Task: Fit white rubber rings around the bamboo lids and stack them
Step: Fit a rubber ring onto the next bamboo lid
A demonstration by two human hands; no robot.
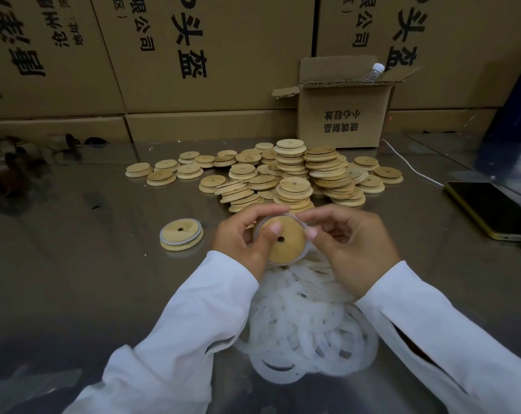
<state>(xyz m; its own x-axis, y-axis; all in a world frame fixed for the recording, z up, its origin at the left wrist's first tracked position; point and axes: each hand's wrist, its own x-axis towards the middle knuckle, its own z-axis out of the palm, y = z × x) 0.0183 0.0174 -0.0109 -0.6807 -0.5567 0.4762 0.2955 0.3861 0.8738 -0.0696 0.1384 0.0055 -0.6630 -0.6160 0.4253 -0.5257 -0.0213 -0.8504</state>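
At the lower centre of the frame, I hold a bamboo lid [283, 239] up between both hands, its flat face with the small centre hole turned toward me. A white rubber ring [302, 223] runs around its rim, showing along the upper right and lower edges. My left hand [238, 237] grips the lid from the left, thumb lying across its face and fingers curled behind. My right hand [351, 243] pinches the ring at the lid's right edge with thumb and fingertips.

Directly below, between my white sleeves [193, 324], a loose pile of rings [307, 330] lies on the shiny metal table [88, 264]. Left of my hands a finished lid [181, 238] lies flat with a ring round it. Above my hands, mid-frame, sits a heap of bare lids [298, 174], some in short stacks, others scattered. Behind it, toward the upper right, stands a small open carton [343, 115] with a plastic bottle [372, 71] poking out. A phone [492, 209] lies at the right edge, with a white cable [411, 165] near it. Large printed cartons [208, 55] fill the top.
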